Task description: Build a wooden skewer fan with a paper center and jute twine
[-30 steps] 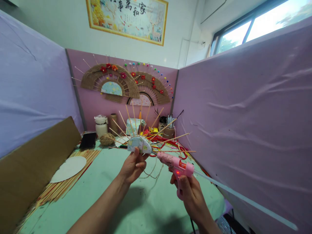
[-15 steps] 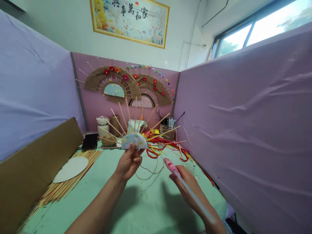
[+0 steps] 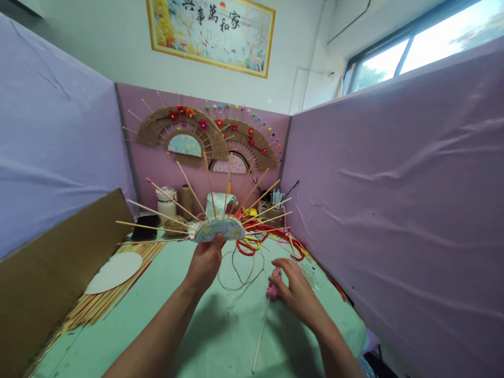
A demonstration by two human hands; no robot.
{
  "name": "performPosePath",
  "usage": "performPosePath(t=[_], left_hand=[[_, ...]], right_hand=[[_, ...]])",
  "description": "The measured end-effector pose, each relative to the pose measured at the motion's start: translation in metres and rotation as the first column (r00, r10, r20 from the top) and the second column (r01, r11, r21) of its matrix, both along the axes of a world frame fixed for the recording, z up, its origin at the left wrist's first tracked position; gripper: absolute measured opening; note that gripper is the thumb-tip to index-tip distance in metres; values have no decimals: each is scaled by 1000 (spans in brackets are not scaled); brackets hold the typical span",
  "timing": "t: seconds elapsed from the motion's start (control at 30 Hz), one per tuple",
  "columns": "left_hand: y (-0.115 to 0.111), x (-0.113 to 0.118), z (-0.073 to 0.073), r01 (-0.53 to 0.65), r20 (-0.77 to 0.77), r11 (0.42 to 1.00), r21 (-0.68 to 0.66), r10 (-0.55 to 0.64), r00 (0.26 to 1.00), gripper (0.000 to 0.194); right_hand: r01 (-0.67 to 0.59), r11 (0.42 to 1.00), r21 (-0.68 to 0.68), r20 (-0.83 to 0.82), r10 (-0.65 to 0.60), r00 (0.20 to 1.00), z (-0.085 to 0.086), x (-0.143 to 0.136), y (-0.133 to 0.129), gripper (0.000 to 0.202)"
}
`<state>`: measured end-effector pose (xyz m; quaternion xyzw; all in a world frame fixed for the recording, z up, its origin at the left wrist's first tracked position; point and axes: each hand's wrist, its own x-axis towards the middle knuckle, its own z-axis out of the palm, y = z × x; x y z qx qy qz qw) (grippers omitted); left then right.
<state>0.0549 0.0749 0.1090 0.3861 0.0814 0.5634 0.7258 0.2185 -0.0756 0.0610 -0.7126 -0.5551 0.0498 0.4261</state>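
Note:
My left hand [image 3: 205, 262] pinches a half-round piece [image 3: 220, 230] covered in pale patterned cloth by its lower edge, raised above the table. Thin wooden sticks [image 3: 191, 185] fan out from its curved edge. To the right, a pink hot glue gun [image 3: 271, 290] rests low over the tabletop, a long clear glue stick [image 3: 260, 336] trailing from it towards me. My right hand [image 3: 295, 289] is at the gun with thumb and forefinger apart and loosely curved about it. A loop of twine [image 3: 240, 286] lies between my hands.
On the left, more sticks [image 3: 94, 307] lie under a white oval card [image 3: 114, 273], beside a brown cardboard panel [image 3: 66, 273]. Red-handled scissors [image 3: 246, 248], a jar [image 3: 166, 205] and twine rolls [image 3: 185, 202] stand or lie at the back. Purple partitions [image 3: 374, 199] close the sides.
The half-round piece has turned and tilted in my left hand, its sticks now reaching further left. The glue gun has come lower with its stick swung leftward, and my right hand's grip has loosened.

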Motion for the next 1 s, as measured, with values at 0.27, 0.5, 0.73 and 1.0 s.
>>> performPosePath(t=[0.27, 0.5, 0.73, 1.0], left_hand=[[0, -2, -6, -51, -165, 995, 85, 64, 984, 29], [6, 1, -5, -77, -83, 996, 39, 80, 993, 33], [6, 3, -6, -16, -52, 997, -73, 12, 999, 30], [4, 3, -2, 19, -25, 987, -161, -24, 999, 32]], right_hand=[[-224, 886, 405, -643, 450, 619, 29, -71, 51, 37], [99, 805, 585, -641, 383, 665, 49, -56, 48, 21], [99, 789, 607, -322, 130, 938, 53, -39, 53, 14], [54, 797, 602, -97, 5, 995, 43, -37, 54, 12]])
